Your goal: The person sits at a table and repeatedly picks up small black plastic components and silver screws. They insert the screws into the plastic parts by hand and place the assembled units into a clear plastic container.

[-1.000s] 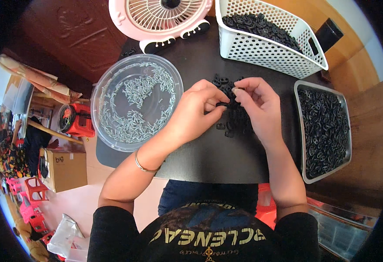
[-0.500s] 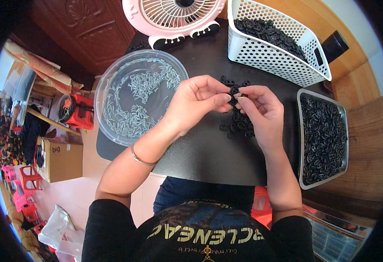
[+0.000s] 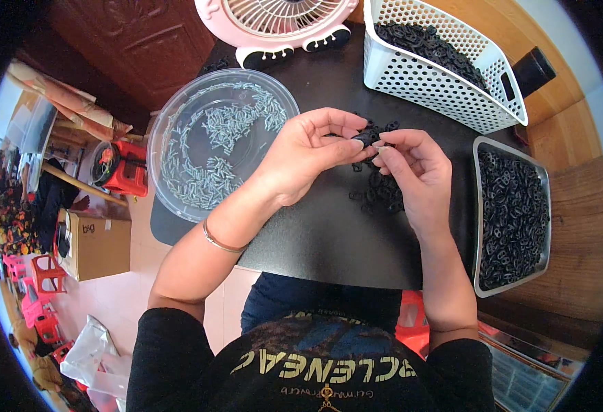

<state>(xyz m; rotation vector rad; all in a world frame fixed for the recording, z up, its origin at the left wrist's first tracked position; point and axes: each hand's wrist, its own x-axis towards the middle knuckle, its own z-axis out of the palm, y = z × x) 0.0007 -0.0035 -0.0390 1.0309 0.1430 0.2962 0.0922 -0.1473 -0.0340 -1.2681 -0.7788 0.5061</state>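
Note:
My left hand (image 3: 311, 147) is closed in a pinch on a small black plastic part (image 3: 366, 139), held just above the dark table. Close against it, my right hand (image 3: 418, 168) has its thumb and forefinger pressed together at the part's right side. Whatever sits between those right fingertips is too small to make out. Beneath and around both hands lies a loose pile of small black plastic parts (image 3: 384, 192). Left of my left hand stands a round clear tub (image 3: 167, 110) holding many short silvery pins (image 3: 229, 130).
A white perforated basket (image 3: 425, 86) of black parts stands at the back right, near a dark cylinder (image 3: 533, 71). On the right is a metal tray (image 3: 478, 271) full of black looped parts. A pink fan (image 3: 274, 42) stands at the back. Red stools and a cardboard box (image 3: 98, 244) are at left.
Both hands stay together over the pile, their fingertips shifted slightly around the black part. The whole view has moved a little, so the basket and tray appear slightly further right.

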